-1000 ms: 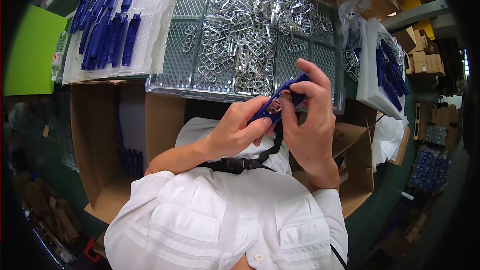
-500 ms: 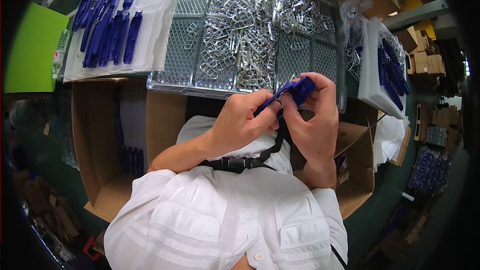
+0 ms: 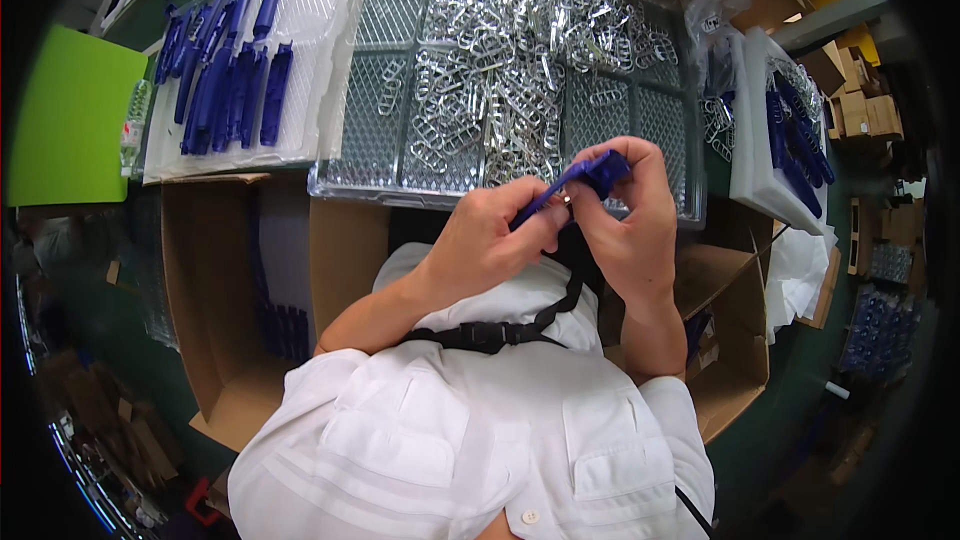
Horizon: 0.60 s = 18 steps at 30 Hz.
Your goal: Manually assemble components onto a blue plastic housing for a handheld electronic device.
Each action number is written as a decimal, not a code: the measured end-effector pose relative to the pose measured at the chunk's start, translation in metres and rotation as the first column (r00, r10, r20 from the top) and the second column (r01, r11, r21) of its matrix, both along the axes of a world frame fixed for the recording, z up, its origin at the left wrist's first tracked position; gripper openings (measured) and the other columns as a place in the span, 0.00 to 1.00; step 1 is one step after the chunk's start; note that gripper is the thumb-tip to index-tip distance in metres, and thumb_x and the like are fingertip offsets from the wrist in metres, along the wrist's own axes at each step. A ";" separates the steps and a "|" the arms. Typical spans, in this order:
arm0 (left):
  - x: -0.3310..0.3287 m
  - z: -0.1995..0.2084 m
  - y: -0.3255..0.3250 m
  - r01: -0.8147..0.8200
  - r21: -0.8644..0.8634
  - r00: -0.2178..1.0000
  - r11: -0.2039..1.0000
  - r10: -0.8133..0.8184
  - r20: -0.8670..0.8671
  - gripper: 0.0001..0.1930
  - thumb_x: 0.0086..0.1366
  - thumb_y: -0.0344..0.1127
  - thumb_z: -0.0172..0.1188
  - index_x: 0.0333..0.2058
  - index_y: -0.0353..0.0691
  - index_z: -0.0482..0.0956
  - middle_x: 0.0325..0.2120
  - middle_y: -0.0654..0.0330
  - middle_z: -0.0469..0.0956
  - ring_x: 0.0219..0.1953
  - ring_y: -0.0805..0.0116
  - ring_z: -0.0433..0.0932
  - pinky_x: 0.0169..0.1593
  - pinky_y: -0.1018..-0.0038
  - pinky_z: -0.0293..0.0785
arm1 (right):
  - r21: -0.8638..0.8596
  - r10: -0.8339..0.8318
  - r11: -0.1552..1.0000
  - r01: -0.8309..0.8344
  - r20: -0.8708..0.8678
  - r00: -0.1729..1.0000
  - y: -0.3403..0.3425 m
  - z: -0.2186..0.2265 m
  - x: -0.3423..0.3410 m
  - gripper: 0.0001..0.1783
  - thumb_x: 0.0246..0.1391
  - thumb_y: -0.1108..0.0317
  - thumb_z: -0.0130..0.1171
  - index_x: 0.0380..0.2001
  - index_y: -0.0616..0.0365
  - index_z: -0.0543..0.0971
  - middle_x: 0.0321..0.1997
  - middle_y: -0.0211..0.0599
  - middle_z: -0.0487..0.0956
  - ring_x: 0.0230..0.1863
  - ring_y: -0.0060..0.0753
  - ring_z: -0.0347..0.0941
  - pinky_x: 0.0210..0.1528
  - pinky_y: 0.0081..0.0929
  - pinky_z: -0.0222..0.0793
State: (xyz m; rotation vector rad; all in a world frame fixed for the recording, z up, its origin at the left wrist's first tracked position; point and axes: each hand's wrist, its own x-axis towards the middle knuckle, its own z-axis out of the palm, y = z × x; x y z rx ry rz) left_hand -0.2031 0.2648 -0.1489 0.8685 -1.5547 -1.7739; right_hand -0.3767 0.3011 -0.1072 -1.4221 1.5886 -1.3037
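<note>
Both of my hands meet just in front of the clear divided tray (image 3: 345, 178), closed on one long blue plastic part (image 3: 604, 172). My left hand (image 3: 492, 232) pinches its narrow end. At the wider end, the fingers and thumb of my right hand (image 3: 640, 230) grip it. Between my two thumbs shows a small shiny metal piece (image 3: 567, 199) against the blue part; how it sits there is hidden by my fingers. Flat, slotted metal clips (image 3: 525, 105) lie heaped in the tray's compartments.
A white ribbed tray (image 3: 318, 30) with several blue plastic parts (image 3: 240, 95) lies at the left, near a plastic bottle (image 3: 133, 130) and a green panel (image 3: 70, 120). Cardboard boxes (image 3: 345, 245) stand below the bench edge. A white foam box (image 3: 752, 130) holds more parts at the right.
The whole view has shifted slightly, with the trays now a little lower and further right. My right thumb has moved slightly on the blue part; both hands keep their grip.
</note>
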 end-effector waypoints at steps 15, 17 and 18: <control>0.022 0.040 -0.009 -0.088 -0.744 0.975 0.663 0.209 0.071 0.31 0.52 0.32 0.80 0.56 0.39 0.81 0.43 0.54 0.84 0.42 0.56 0.85 0.44 0.65 0.83 | -0.305 0.138 0.944 -0.123 0.029 0.990 0.004 0.008 -0.035 0.23 0.43 0.92 0.58 0.44 0.63 0.79 0.53 0.48 0.82 0.51 0.39 0.82 0.55 0.32 0.78; 0.020 0.041 -0.010 -0.094 -0.787 0.967 0.610 0.244 0.073 0.30 0.51 0.33 0.80 0.54 0.40 0.82 0.43 0.54 0.84 0.42 0.56 0.85 0.42 0.65 0.83 | -0.308 0.135 0.944 -0.119 0.032 0.990 0.003 0.008 -0.037 0.23 0.43 0.92 0.58 0.44 0.63 0.79 0.53 0.48 0.82 0.51 0.39 0.82 0.55 0.32 0.78; 0.020 0.041 -0.010 -0.091 -0.787 0.966 0.610 0.245 0.078 0.30 0.51 0.33 0.80 0.54 0.40 0.82 0.43 0.54 0.84 0.42 0.56 0.85 0.42 0.65 0.83 | -0.309 0.134 0.944 -0.116 0.035 0.990 0.001 0.007 -0.037 0.23 0.43 0.92 0.58 0.44 0.63 0.79 0.53 0.48 0.82 0.51 0.39 0.82 0.55 0.32 0.78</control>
